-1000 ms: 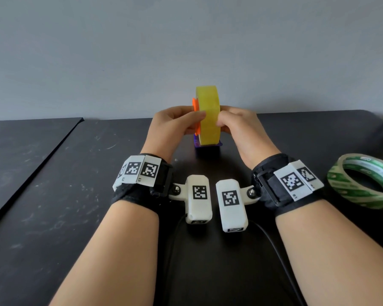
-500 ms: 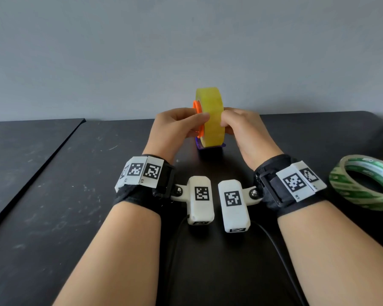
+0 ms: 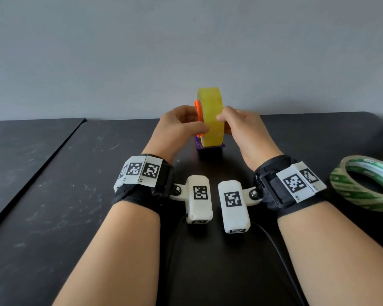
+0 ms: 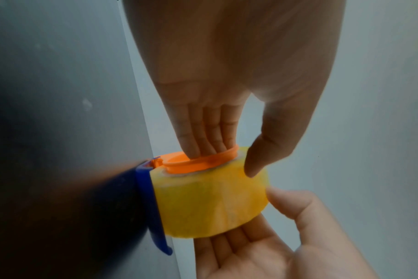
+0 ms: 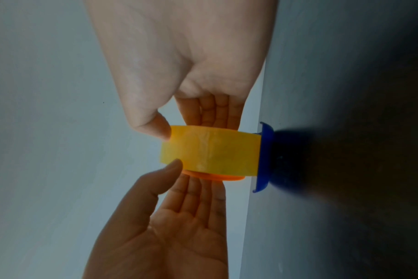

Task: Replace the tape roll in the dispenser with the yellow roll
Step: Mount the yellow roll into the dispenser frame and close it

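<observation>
The yellow roll point(image 3: 210, 120) stands on edge over the small blue dispenser point(image 3: 210, 147) at the table's far middle. An orange hub point(image 3: 198, 120) sticks out of its left side. My left hand point(image 3: 184, 127) has its fingers point(image 4: 203, 136) inside the orange hub point(image 4: 191, 166) and its thumb on the yellow roll's point(image 4: 212, 203) tread. My right hand point(image 3: 237, 124) pinches the roll from the right, thumb point(image 5: 155, 128) on the tread and fingers flat on the far side face. In the right wrist view the yellow roll point(image 5: 210, 152) touches the blue dispenser point(image 5: 264, 156).
A green-and-white tape roll point(image 3: 363, 184) lies flat on the black table point(image 3: 75, 217) to the right of my right wrist. A seam to a second black surface point(image 3: 20, 151) runs along the left. A grey wall stands close behind the dispenser.
My left thumb has slid lower on the roll's tread. The roll, hub and dispenser stay in about the same place between my hands.
</observation>
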The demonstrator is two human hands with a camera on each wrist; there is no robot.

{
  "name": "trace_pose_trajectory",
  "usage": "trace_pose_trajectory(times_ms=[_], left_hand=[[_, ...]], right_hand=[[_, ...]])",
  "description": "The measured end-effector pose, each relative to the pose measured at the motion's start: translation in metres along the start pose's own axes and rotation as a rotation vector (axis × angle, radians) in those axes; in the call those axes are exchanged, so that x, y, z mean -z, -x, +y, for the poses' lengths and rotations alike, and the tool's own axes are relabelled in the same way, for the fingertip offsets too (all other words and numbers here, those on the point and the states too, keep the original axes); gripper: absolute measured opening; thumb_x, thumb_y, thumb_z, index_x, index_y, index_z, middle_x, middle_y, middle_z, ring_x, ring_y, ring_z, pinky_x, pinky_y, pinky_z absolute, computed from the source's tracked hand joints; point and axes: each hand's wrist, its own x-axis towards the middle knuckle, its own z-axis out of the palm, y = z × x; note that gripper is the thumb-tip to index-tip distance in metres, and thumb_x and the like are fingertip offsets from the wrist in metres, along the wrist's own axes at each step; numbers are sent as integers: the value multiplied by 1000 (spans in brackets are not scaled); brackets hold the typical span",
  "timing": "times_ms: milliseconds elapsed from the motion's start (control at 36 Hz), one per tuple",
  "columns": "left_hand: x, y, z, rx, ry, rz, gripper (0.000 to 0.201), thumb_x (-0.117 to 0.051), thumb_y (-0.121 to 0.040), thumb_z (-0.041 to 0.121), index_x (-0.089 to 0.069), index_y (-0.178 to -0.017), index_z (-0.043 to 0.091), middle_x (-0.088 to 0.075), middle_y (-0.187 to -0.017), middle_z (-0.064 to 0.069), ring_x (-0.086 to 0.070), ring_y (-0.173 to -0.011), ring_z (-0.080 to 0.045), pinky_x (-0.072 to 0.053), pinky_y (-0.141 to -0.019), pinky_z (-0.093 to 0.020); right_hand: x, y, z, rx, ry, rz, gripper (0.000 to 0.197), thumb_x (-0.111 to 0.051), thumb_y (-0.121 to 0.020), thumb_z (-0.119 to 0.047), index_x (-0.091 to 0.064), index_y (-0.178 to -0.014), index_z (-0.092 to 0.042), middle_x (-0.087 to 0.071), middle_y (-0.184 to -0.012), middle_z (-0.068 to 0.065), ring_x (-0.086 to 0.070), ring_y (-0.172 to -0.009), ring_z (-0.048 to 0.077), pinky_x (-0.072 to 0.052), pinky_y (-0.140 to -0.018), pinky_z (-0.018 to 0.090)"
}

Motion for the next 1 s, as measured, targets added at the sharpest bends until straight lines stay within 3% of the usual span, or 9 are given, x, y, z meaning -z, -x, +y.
trace_pose_trajectory(times_ms=[111, 194, 528, 639, 750, 833, 889, 944, 1000], left_hand=[[0, 1, -1, -9, 1, 25, 23, -69, -78, 1, -70, -100, 6, -74, -92, -11, -69, -83, -19, -57, -89, -35], [-1, 1, -1, -15, 10, 41, 19, -70, -78, 3, -71, -97, 8, -75, -92, -10, -70, -82, -19, -57, -89, -36], [-5, 3, 4, -21, 38, 154, 13, -71, -84, 15, -75, -92, 5, -74, -88, -19, -69, -76, -21, -59, -85, -40], [-4, 3, 5, -18, 54, 168, 15, -70, -85, 17, -75, -92, 4, -74, -92, -23, -68, -78, -24, -59, -85, -42], [-5, 4, 6, -18, 47, 151, 11, -71, -84, 17, -75, -87, 7, -72, -89, -24, -67, -75, -23, -59, -84, -41], [-5, 5, 7, -19, 42, 144, 11, -71, -84, 16, -75, -85, 6, -71, -87, -24, -65, -74, -22, -59, -83, -41], [-5, 5, 7, -15, 41, 141, 14, -72, -84, 17, -75, -86, 4, -70, -86, -22, -65, -73, -21, -59, -83, -41], [-5, 5, 6, -16, 44, 140, 17, -72, -84, 17, -74, -89, 0, -71, -85, -23, -65, -73, -21, -59, -82, -40], [-5, 5, 6, -18, 48, 141, 18, -72, -84, 16, -74, -90, 0, -71, -90, -28, -65, -74, -22, -59, -82, -40]], right_hand=[[-1, 1, -2, -11, -38, -7, 51, -59, -76, -32, -58, -98, 14, -59, -114, 36, -62, -90, 34, -45, -101, 51], [0, 0, -2, -15, -60, -29, 37, -59, -58, -41, -61, -80, -11, -58, -83, 16, -52, -81, 21, -45, -83, 39], [0, 1, -1, 60, -75, -122, 9, -49, -70, -15, -51, -71, -7, -48, -76, 14, -50, -74, 21, -42, -74, 34], [0, 1, -1, 43, -56, -141, 20, -51, -77, -17, -58, -80, 2, -57, -84, 21, -54, -79, 21, -50, -80, 43], [-2, 4, -2, 19, -79, -107, 63, -55, -70, -35, -51, -103, 18, -52, -117, 39, -51, -78, 20, -44, -100, 58], [-3, 4, -3, 6, -110, -63, 66, -56, -68, -39, -52, -102, 18, -56, -116, 37, -56, -78, 30, -41, -102, 58], [-2, 2, -3, -8, -104, -42, 56, -58, -61, -40, -55, -85, 11, -59, -94, 36, -51, -77, 25, -48, -90, 53], [-2, 0, -2, -21, -100, -53, 38, -56, -53, -40, -54, -78, -12, -51, -80, 14, -45, -78, 23, -39, -78, 42], [-2, -2, 0, -11, -109, -72, 34, -55, -52, -38, -53, -79, -17, -48, -82, 8, -46, -79, 23, -35, -78, 40]])
